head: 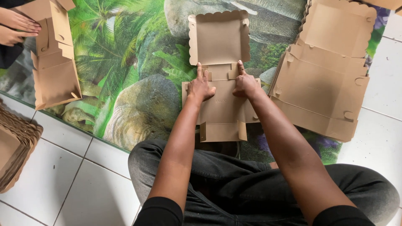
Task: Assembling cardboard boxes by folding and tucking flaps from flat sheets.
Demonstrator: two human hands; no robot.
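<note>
Brown cardboard is everywhere on this floor. Taking the flat box blank point(220, 83) under the person's hands as the landmark: far to its left, at the edge of the white tile floor point(54, 180), sits a stack of flat brown cardboard point(14, 146). Above that, further left of the blank, another person's hands point(16, 26) rest on a partly folded box point(54, 58), which lies on the printed mat point(125, 62) with its palm leaves and grey stones.

The blank itself lies on that mat directly ahead of the person's crossed legs in dark trousers point(234, 188). Its long axis runs straight away from the body, with the scalloped lid panel at the far end and a small flap nearest the knees. The left hand point(200, 86) presses flat on the blank's middle panel, fingers open and pointing away, the index finger reaching to the fold line below the lid. The right hand point(245, 83) lies just beside it on the same panel, also open and pressing down, its index finger on the small tab at that fold. Neither hand grips anything; both sit palm down, close together but apart, about equally near the fold.

To the right of the blank, just beside it, lies a pile of unfolded box blanks point(324, 83), overlapping the mat's right edge.
</note>
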